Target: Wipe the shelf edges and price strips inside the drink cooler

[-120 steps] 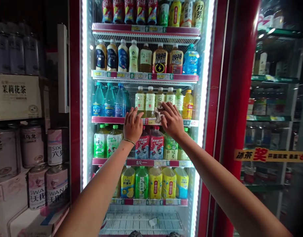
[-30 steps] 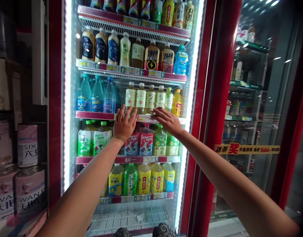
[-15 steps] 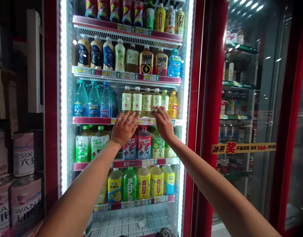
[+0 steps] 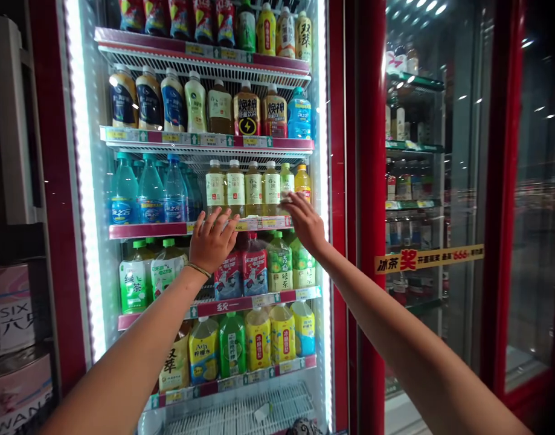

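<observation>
Across the centre stands a lit, red-framed drinks cooler (image 4: 338, 181). Mid-frame, the left hand (image 4: 211, 241) spreads open by a magenta shelf strip (image 4: 144, 231); the right hand (image 4: 307, 225), fingers bent, contents unclear, has shifted rightward, nearing a slim green-capped plastic bottle (image 4: 287, 179).

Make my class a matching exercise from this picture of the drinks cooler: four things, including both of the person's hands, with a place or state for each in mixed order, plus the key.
Things
1. left hand
2. right hand
3. lightning-bolt bottle
4. small white scrap

Places and states
A. on the second shelf from the top in view
B. wears a thin band at the wrist
C. on the wire rack low in the picture
D. bare wrist

Right pairs: 1-B, 2-D, 3-A, 4-C
</observation>
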Tool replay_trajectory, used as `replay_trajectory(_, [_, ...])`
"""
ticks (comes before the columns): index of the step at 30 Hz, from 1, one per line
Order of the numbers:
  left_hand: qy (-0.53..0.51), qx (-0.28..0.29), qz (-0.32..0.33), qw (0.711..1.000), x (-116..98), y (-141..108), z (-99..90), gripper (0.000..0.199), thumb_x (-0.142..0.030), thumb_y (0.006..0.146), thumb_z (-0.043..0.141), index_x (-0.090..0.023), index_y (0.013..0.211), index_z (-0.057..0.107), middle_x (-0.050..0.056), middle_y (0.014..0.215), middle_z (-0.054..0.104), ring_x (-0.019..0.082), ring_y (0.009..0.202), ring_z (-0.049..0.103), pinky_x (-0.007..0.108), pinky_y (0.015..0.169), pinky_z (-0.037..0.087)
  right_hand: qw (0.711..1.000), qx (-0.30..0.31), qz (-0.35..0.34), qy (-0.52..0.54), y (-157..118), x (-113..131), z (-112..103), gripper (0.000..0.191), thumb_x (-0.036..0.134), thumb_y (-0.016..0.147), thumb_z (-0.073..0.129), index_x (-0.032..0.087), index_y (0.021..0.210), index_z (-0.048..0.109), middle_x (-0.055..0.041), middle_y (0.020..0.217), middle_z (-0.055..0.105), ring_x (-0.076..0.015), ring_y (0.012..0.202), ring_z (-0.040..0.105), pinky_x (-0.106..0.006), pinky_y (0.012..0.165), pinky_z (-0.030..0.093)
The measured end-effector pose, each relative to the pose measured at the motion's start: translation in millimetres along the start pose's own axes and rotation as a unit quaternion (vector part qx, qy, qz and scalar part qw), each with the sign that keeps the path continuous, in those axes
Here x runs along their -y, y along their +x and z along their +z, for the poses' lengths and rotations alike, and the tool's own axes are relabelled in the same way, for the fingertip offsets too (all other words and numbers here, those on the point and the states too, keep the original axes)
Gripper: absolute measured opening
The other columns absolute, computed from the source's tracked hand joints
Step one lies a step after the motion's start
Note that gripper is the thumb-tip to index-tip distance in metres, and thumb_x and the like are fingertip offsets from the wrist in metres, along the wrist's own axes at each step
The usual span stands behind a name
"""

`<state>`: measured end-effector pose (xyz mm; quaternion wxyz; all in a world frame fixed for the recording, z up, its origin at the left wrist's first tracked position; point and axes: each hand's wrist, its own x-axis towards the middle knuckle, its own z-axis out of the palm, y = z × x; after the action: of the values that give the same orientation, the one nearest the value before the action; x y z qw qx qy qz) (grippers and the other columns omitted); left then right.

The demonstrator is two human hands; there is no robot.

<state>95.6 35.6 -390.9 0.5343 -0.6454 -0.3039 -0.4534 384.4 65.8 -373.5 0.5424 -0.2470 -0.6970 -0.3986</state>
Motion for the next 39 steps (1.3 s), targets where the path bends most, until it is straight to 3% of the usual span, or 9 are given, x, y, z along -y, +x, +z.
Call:
replay_trajectory(2, [-0.006,-0.002,-0.009,1.0,-10,9,1.5,0.036,-0.026,0.101,0.054,-0.027,0.135,0.065,0.009,0.136,0.069,0.029,0.138,0.058,0.053,0.125,0.034,0.998,-0.039,0.037,-0.012,-2,-2,-2,0.043,0.013,0.105,0.045,0.033,0.138,0.064,0.0045,0.158,0.054,-0.0249,0.155,0.038,-0.053,0.126,0.046])
replay_trajectory(6, [-0.028,0.015,0.016,0.999,-35,32,5.2,0.034,-0.021,0.102,0.051,-0.025,0.132,0.066,0.009,0.135,0.069,0.027,0.138,0.057,0.05,0.123,0.039,0.996,0.062,-0.06,0.005,-4,-6,-6,0.043,0.014,0.104,0.049,0.036,0.139,0.063,0.0068,0.156,0.056,-0.0216,0.153,0.042,-0.048,0.127,0.045])
replay_trajectory(11, [-0.051,0.029,0.019,0.998,-58,48,14.1,0.036,-0.026,0.103,0.05,-0.024,0.136,0.064,0.01,0.14,0.066,0.029,0.142,0.053,0.053,0.126,0.036,0.997,-0.062,0.048,0.0,-11,-15,-12,0.044,0.014,0.105,0.044,0.033,0.139,0.064,0.0025,0.157,0.055,-0.0253,0.154,0.04,-0.053,0.124,0.048])
replay_trajectory(15, [-0.069,0.041,0.011,0.997,-68,50,24.4,0.04,-0.03,0.102,0.05,-0.025,0.14,0.062,0.01,0.145,0.063,0.03,0.146,0.049,0.056,0.129,0.031,0.998,0.038,-0.047,0.014,-19,-28,-20,0.04,0.015,0.104,0.049,0.033,0.134,0.067,0.0032,0.154,0.058,-0.023,0.151,0.045,-0.048,0.124,0.048])
replay_trajectory(19, [-0.069,0.044,0.027,0.996,-72,45,31.8,0.045,-0.032,0.102,0.051,-0.028,0.147,0.056,0.009,0.151,0.058,0.03,0.15,0.044,0.057,0.13,0.026,0.997,-0.052,0.048,-0.017,-28,-39,-27,0.041,0.012,0.104,0.046,0.03,0.132,0.068,0.0007,0.156,0.056,-0.0249,0.153,0.042,-0.051,0.125,0.047])
replay_trajectory(23, [-0.052,0.04,0.035,0.997,-73,41,34.1,0.049,-0.033,0.103,0.051,-0.027,0.151,0.052,0.01,0.155,0.055,0.03,0.152,0.042,0.056,0.131,0.025,0.997,0.046,-0.058,-0.003,-37,-52,-34,0.043,0.011,0.102,0.049,0.034,0.134,0.067,0.0036,0.154,0.058,-0.0216,0.15,0.046,-0.044,0.124,0.048])
replay_trajectory(28, [-0.055,0.045,0.036,0.997,-74,39,35.8,0.051,-0.033,0.103,0.05,-0.027,0.154,0.049,0.011,0.155,0.055,0.031,0.153,0.041,0.057,0.131,0.024,0.993,-0.08,0.082,-0.036,-46,-50,-31,0.048,0.011,0.103,0.041,0.034,0.14,0.062,0.0026,0.159,0.052,-0.0275,0.155,0.038,-0.059,0.127,0.041])
replay_trajectory(33, [-0.071,0.049,0.026,0.996,-75,39,36.3,0.052,-0.032,0.103,0.051,-0.027,0.155,0.048,0.012,0.156,0.054,0.032,0.154,0.04,0.06,0.131,0.024,0.996,0.083,-0.014,0.004,-36,-51,-32,0.047,0.012,0.103,0.043,0.037,0.138,0.063,0.0063,0.156,0.055,-0.0232,0.155,0.039,-0.052,0.126,0.045])
replay_trajectory(39, [-0.076,0.056,0.026,0.995,-75,38,33.6,0.051,-0.031,0.103,0.05,-0.025,0.154,0.049,0.012,0.156,0.054,0.032,0.154,0.039,0.059,0.131,0.024,0.994,-0.055,0.096,-0.028,-17,-57,-35,0.043,0.016,0.106,0.037,0.033,0.137,0.062,0.0027,0.159,0.053,-0.0265,0.156,0.036,-0.059,0.129,0.039])
